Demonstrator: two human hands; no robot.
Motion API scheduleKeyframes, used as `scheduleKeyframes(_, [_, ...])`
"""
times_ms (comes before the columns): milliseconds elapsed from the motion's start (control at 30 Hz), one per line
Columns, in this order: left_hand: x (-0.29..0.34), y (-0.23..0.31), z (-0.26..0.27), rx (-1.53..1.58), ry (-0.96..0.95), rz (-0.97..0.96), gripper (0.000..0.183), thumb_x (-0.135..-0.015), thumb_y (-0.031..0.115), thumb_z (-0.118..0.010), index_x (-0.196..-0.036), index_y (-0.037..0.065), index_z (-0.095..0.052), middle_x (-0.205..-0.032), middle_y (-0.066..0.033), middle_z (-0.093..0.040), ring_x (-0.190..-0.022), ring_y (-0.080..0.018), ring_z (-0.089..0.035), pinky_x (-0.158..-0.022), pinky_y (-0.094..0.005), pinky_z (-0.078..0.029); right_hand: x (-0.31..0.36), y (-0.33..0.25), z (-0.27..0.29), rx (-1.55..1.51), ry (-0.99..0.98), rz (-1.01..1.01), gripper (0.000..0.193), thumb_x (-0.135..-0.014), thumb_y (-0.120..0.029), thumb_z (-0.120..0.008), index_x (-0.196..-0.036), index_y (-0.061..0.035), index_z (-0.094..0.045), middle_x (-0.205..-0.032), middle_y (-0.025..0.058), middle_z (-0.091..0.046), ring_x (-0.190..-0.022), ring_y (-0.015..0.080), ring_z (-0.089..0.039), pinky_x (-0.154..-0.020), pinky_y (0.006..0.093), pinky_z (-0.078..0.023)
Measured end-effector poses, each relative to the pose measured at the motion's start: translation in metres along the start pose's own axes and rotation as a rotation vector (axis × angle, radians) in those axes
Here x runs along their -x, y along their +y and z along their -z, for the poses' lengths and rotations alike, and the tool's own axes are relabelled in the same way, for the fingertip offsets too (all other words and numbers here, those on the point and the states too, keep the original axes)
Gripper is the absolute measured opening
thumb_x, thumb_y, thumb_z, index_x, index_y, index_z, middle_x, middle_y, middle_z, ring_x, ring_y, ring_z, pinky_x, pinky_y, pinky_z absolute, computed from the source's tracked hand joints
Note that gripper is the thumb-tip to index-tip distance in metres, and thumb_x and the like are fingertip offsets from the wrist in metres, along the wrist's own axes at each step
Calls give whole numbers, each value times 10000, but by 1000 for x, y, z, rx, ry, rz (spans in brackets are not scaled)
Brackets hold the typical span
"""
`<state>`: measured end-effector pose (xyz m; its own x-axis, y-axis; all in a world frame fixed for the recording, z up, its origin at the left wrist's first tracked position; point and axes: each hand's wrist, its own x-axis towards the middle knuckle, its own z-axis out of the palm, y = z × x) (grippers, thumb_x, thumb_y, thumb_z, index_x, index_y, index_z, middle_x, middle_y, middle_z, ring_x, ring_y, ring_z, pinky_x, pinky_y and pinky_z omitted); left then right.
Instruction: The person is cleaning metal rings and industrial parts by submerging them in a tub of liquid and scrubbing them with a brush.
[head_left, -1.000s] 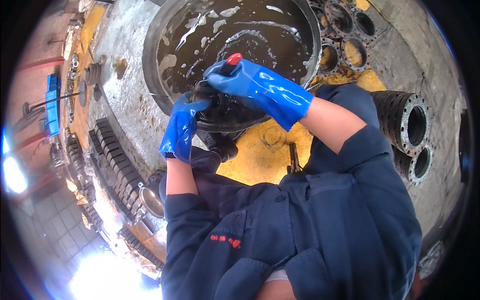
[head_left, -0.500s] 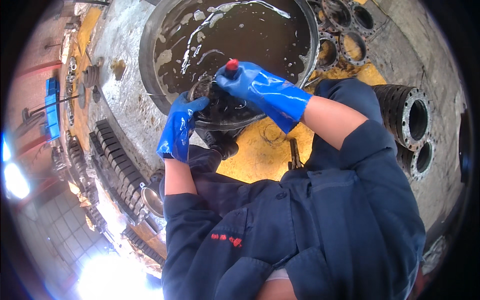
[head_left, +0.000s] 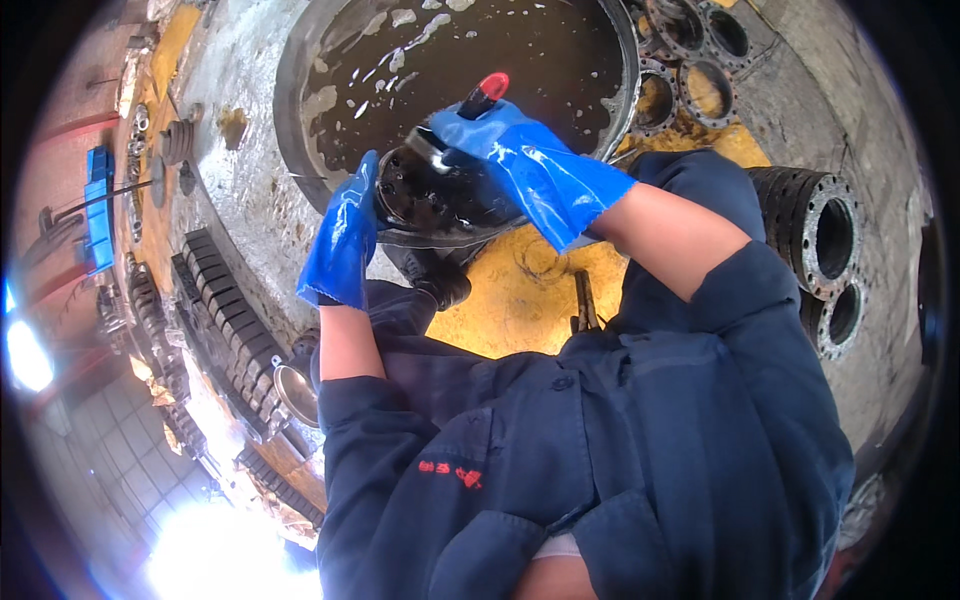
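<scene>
My right hand (head_left: 485,135), in a blue rubber glove, is closed round a paintbrush (head_left: 489,92) with a black, red-ended handle. The brush's light metal band shows below the fingers, over a dark, wet round metal part (head_left: 405,190) with holes in its face. Gloved in blue as well, my left hand (head_left: 345,235) grips the left edge of this part; its fingertips are partly hidden. The part is at the near rim of a large round metal basin (head_left: 292,110) of murky brown liquid with patches of foam.
Flanged metal rings (head_left: 705,92) lie beyond the basin on the right, and more stacked rings (head_left: 830,235) stand beside my right leg. On the left are a row of dark blocks (head_left: 225,315), a small round metal pan (head_left: 297,392) and a blue object (head_left: 98,210). Yellow flooring (head_left: 500,310) shows between my legs.
The brush handle has tilted, its red end now pointing up and right. More of the part's holed face shows, and my left hand has shifted down its left side.
</scene>
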<state>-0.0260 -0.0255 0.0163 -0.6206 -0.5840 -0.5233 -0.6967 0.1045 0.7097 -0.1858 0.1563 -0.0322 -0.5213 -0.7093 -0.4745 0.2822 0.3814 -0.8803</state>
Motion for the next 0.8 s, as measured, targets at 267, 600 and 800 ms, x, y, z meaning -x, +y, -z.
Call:
scheduleKeyframes(267, [-19,-36,12,-412,3,-321,570,-1102,416,-575,-1358,-90,-638,-1226,-156,-742,-1010,-221,-687,-956,-327,-533,26,10,-39,34,-75,3,446,-941,-470,-630,-1160,-110,-776,-1033,133,-781,-954,257,-730,-900,389,-543])
scheduleKeyframes(600, [-25,-26,-1,265,-41,59,505,-1094,370,-589,-1301,-80,-683,-1170,-151,-762,-992,-198,-714,-909,-316,-552,14,4,-10,368,135,186,394,-933,-454,-599,-1068,-132,-783,-1042,192,-773,-987,428,-729,-874,479,-574])
scheduleKeyframes(800, [-35,-39,-3,393,-42,56,509,-1093,381,-592,-1277,-82,-693,-1165,-163,-759,-1010,-207,-705,-920,-320,-549,13,18,-13,-194,-128,19,404,-915,-443,-667,-1062,-86,-786,-955,112,-771,-895,206,-708,-856,393,-542])
